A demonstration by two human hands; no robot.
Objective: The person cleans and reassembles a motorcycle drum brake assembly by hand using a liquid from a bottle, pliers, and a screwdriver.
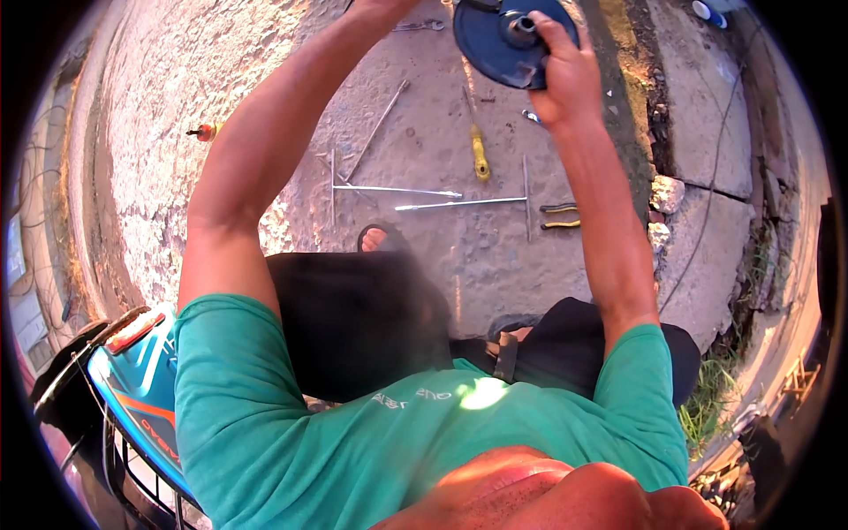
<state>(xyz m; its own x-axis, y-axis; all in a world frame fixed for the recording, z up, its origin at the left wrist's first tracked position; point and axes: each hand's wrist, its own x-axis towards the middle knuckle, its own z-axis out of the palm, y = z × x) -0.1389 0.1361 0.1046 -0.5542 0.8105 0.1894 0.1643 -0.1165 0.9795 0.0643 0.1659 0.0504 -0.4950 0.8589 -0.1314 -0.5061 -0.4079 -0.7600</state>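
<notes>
My right hand [565, 78] grips a dark round disc [484, 44] with a raised metal hub at its centre, holding it up at the top edge of the view. The thumb and fingers close on its right side, near the hub. Its upper edge is cut off. My left hand [386, 5] reaches to the top edge, where its fingers fall out of view, so its grip is hidden. Below the disc, a screwdriver with a yellow handle [480, 155] lies on the ground. A metal wrench [420, 26] rests close to my left hand.
Two T-handle wrenches [397, 189] [464, 204] lie before my feet, with another long metal rod [380, 131] beyond. Yellow-and-black pliers [560, 215] sit by my right forearm. A red-and-yellow object [205, 132] is at left. A blue motorcycle panel [141, 389] stands beside me; broken concrete slabs [707, 221] edge the right.
</notes>
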